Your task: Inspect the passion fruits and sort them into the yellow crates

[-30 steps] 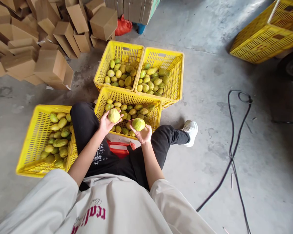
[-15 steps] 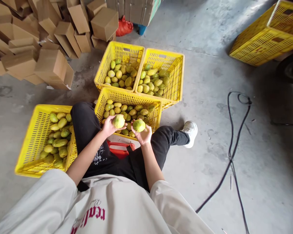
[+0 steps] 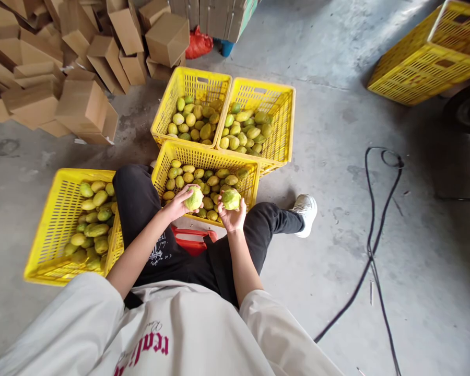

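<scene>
My left hand (image 3: 179, 204) grips one yellow-green mango (image 3: 195, 198), skin pale and mottled. My right hand (image 3: 232, 215) grips a greener mango (image 3: 231, 199). Both are over the near yellow crate (image 3: 203, 154).

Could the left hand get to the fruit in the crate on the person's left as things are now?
Probably yes, once freed. The left hand already holds a fruit, but the left crate is open-topped right beside the left leg, with nothing over its fruit.

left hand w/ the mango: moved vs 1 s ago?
Yes. The left hand and its mango have shifted right and slightly toward the person along the near wall of the middle crate, closing on the right hand.
</scene>
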A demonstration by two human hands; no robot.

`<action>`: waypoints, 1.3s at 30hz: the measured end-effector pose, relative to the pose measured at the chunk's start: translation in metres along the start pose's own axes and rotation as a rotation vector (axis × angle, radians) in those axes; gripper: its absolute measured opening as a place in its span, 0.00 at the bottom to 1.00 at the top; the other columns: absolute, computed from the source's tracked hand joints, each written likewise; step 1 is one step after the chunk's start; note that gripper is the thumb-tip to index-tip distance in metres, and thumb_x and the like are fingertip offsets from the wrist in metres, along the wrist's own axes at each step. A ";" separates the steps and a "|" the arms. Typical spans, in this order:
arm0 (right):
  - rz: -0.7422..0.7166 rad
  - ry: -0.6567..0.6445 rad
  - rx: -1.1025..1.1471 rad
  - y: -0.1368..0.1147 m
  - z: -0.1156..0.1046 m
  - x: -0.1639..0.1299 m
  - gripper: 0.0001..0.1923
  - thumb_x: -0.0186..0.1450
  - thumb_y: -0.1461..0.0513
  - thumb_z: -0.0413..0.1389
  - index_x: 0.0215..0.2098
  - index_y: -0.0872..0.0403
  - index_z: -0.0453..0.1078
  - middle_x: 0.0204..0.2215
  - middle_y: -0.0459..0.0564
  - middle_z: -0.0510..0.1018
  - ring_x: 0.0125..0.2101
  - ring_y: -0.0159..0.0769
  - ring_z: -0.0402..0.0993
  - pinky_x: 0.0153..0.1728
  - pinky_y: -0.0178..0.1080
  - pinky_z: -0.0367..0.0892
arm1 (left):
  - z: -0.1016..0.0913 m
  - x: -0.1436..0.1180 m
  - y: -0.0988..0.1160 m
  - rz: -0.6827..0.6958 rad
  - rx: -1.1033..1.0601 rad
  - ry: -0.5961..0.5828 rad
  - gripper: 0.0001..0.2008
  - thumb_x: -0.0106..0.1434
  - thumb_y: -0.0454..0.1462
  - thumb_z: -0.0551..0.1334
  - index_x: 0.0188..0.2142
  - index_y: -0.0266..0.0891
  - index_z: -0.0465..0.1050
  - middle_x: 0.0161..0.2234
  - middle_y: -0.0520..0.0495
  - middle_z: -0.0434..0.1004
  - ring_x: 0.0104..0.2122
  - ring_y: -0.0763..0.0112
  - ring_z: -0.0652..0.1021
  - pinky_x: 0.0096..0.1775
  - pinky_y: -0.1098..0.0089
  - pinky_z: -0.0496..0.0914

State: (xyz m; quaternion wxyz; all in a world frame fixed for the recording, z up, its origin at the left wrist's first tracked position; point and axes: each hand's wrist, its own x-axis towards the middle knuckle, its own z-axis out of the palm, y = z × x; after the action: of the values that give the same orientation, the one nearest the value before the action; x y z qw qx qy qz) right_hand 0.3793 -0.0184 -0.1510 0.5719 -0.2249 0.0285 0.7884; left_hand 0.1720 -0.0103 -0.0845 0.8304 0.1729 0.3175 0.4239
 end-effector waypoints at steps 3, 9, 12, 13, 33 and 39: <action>-0.015 -0.036 -0.066 0.002 0.005 -0.002 0.20 0.60 0.53 0.54 0.50 0.44 0.66 0.48 0.48 0.75 0.48 0.40 0.72 0.44 0.48 0.73 | -0.001 0.002 0.001 -0.032 -0.090 0.045 0.17 0.62 0.40 0.56 0.49 0.36 0.67 0.42 0.38 0.76 0.40 0.54 0.79 0.35 0.59 0.74; -0.012 -0.108 -0.113 0.003 0.010 -0.003 0.24 0.57 0.59 0.52 0.52 0.43 0.65 0.48 0.47 0.75 0.52 0.44 0.69 0.51 0.59 0.65 | -0.002 0.002 0.002 0.056 -0.087 0.143 0.19 0.63 0.37 0.57 0.54 0.43 0.64 0.41 0.45 0.76 0.41 0.60 0.80 0.37 0.64 0.75; 0.018 -0.086 -0.093 0.002 0.007 -0.003 0.23 0.58 0.55 0.53 0.53 0.43 0.64 0.46 0.47 0.76 0.48 0.40 0.73 0.47 0.53 0.70 | -0.001 0.001 0.002 0.123 -0.030 0.119 0.23 0.59 0.34 0.62 0.54 0.48 0.63 0.39 0.49 0.75 0.36 0.63 0.80 0.30 0.70 0.74; 0.039 -0.077 -0.085 0.002 0.005 -0.002 0.23 0.59 0.53 0.53 0.53 0.44 0.64 0.45 0.47 0.76 0.45 0.39 0.74 0.44 0.49 0.73 | 0.000 0.000 0.003 0.126 -0.023 0.115 0.24 0.58 0.34 0.62 0.53 0.47 0.64 0.39 0.49 0.75 0.36 0.63 0.80 0.28 0.71 0.73; 0.100 -0.018 -0.107 0.006 0.006 -0.001 0.18 0.61 0.52 0.55 0.46 0.50 0.66 0.42 0.51 0.77 0.45 0.41 0.75 0.43 0.49 0.74 | 0.001 0.001 -0.004 0.047 0.072 0.028 0.16 0.48 0.34 0.67 0.38 0.34 0.71 0.39 0.40 0.77 0.48 0.55 0.76 0.49 0.57 0.68; 0.137 -0.035 -0.012 0.004 0.001 -0.002 0.19 0.61 0.52 0.55 0.46 0.54 0.66 0.40 0.52 0.78 0.43 0.40 0.76 0.36 0.41 0.76 | -0.003 0.002 0.001 -0.061 -0.037 0.102 0.15 0.54 0.43 0.61 0.38 0.37 0.69 0.33 0.43 0.76 0.32 0.61 0.78 0.27 0.68 0.71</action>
State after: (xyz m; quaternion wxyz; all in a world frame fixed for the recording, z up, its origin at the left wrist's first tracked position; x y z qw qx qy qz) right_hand 0.3758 -0.0211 -0.1497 0.5157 -0.2119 0.0290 0.8297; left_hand 0.1702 -0.0082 -0.0865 0.8289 0.1261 0.3567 0.4121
